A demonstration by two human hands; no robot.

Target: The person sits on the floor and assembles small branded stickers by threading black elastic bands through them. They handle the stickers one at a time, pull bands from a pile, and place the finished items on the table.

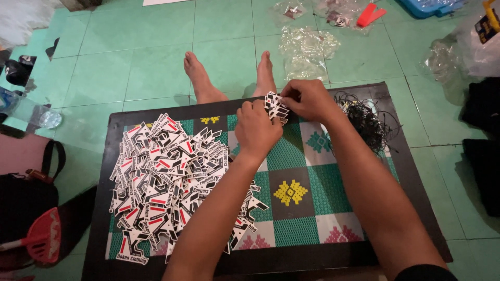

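Over the far edge of a low board with a patterned green mat (304,171), both hands meet. My left hand (255,130) and my right hand (310,99) pinch a small stack of black, white and red paper tags (274,105) between their fingers. A large loose heap of the same tags (161,177) covers the mat's left half, beneath my left forearm. A tangle of thin black strings (367,122) lies on the mat just right of my right wrist.
My bare feet (229,78) rest on the green tiled floor beyond the board. Clear plastic bags (307,49) and red pieces (370,14) lie further back. A black bag and a red swatter (39,242) sit at left, dark cloth (484,151) at right.
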